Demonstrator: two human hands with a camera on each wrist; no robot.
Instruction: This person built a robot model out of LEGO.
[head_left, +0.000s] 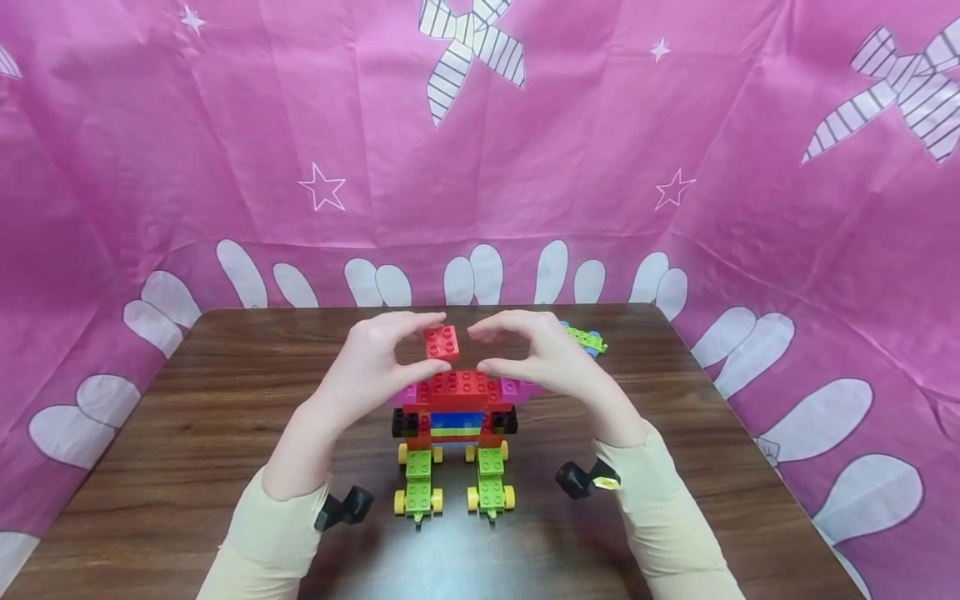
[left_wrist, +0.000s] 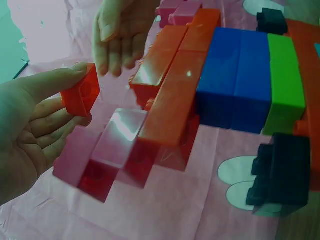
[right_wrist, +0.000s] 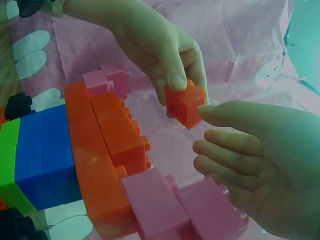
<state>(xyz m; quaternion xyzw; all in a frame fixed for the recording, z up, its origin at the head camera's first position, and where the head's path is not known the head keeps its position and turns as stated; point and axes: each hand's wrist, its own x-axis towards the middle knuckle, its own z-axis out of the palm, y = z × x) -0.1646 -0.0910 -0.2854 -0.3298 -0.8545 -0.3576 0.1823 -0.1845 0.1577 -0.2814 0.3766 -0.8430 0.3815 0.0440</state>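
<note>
My left hand [head_left: 371, 358] pinches a square red toy brick [head_left: 442, 342] between thumb and fingers, above a built figure of toy bricks. Two rows of studs on the brick face up in the head view. My right hand [head_left: 540, 354] holds nothing, its fingers [right_wrist: 227, 160] and thumb spread apart beside the held brick. Below both hands, the figure has a red top row [head_left: 459, 385], pink bricks [left_wrist: 120, 135] stepping out at both sides, a blue middle [left_wrist: 232, 80] and black side bricks [head_left: 405, 422]. Two green wheeled bases [head_left: 417, 479] with yellow wheels form its feet.
Behind my right hand, a small green piece with blue wheels [head_left: 587, 339] lies on the brown wooden table [head_left: 225, 400]. A pink curtain [head_left: 375, 167] with bows and stars surrounds the table's back and sides. Black wrist cameras [head_left: 348, 507] sit at both sleeves.
</note>
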